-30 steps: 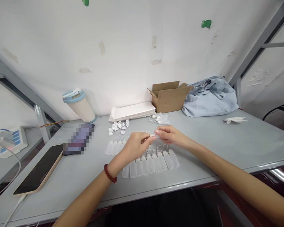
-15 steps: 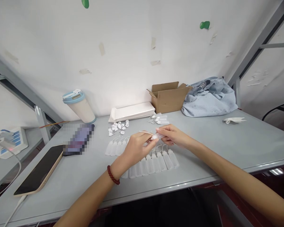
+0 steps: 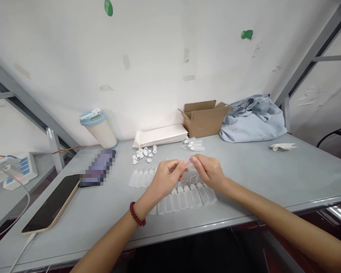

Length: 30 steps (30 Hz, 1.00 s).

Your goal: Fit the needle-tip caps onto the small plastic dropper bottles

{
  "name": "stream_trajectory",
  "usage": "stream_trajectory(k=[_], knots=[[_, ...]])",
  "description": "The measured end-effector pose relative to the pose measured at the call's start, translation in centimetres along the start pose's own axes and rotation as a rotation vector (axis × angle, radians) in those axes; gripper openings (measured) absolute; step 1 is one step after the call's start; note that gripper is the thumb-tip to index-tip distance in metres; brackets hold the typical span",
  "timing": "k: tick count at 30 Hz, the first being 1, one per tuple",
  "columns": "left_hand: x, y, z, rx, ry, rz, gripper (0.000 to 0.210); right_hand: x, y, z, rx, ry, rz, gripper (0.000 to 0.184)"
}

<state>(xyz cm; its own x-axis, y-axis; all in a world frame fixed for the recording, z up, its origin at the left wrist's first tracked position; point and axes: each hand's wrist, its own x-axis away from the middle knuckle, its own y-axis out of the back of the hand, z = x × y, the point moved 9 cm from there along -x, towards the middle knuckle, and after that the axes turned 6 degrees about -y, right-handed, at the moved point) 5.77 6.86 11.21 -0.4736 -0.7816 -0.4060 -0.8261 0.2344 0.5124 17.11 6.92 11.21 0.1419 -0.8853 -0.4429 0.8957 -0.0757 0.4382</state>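
My left hand (image 3: 167,176), with a dark red beaded bracelet on the wrist, pinches the neck end of a small translucent squeeze bottle (image 3: 190,165). My right hand (image 3: 211,171) closes round the same bottle from the other side, thumb pressed on it. Both sets of fingers cover most of the bottle. Below them, similar bottles (image 3: 184,198) with thin white cords at their tops lie side by side. Another group of bottles (image 3: 136,178) shows left of my left hand. Behind the hands lie small white caps (image 3: 143,153) and several more bottles (image 3: 198,145).
Along the wall stand a tumbler (image 3: 100,131), stacked white flat packs (image 3: 161,135), an open cardboard box (image 3: 207,123) and a light blue cloth bag (image 3: 252,121). Two phones, one black-screened (image 3: 52,204), lie left. A crumpled tissue (image 3: 283,146) rests right; a power strip (image 3: 21,172) sits far left.
My right hand has turned, its thumb now on top and its fingers curled under. The two hands are closer round the bottle, which shows less. The view has shifted slightly.
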Motion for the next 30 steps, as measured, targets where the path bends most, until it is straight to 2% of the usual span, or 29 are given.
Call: stream_trajectory(k=[3, 7, 10, 12, 16, 19, 22, 25, 30], knots=[[0.2, 0.1, -0.6, -0.137, -0.106, -0.041, 0.042, -0.5, -0.2, -0.3, 0.010, -0.046, 0.026, 0.045], [0.3, -0.7, -0.7, -0.322, -0.263, -0.049, 0.031, -1.0, -0.6, -1.3, 0.013, -0.089, 0.086, 0.048], [0.1, -1.1, -0.3, -0.427, -0.345, -0.014, 0.024, -1.3, 0.3, -1.9, 0.049, -0.082, 0.023, 0.045], [-0.2, -0.5, 0.3, -0.487, -0.362, -0.013, 0.020, -1.6, 1.4, -2.3, 0.087, -0.070, -0.057, 0.042], [-1.0, 3.3, 2.6, -0.610, -0.270, -0.131, 0.019, -2.7, 3.9, -3.9, 0.165, -0.062, -0.185, 0.036], [-1.2, 6.6, 5.2, -0.683, -0.153, -0.185, 0.020, -3.5, 4.5, -5.6, 0.229, -0.068, -0.170, 0.030], [-1.0, 8.7, 7.6, -0.740, -0.035, -0.164, 0.021, -4.0, 3.9, -7.4, 0.315, -0.072, -0.114, 0.028], [-0.7, 9.6, 9.2, -0.777, 0.054, -0.097, 0.024, -4.1, 3.0, -8.7, 0.407, -0.066, -0.056, 0.025], [-0.5, 9.4, 10.6, -0.796, 0.123, 0.049, 0.024, -4.0, 2.3, -9.9, 0.521, -0.058, -0.004, 0.024]])
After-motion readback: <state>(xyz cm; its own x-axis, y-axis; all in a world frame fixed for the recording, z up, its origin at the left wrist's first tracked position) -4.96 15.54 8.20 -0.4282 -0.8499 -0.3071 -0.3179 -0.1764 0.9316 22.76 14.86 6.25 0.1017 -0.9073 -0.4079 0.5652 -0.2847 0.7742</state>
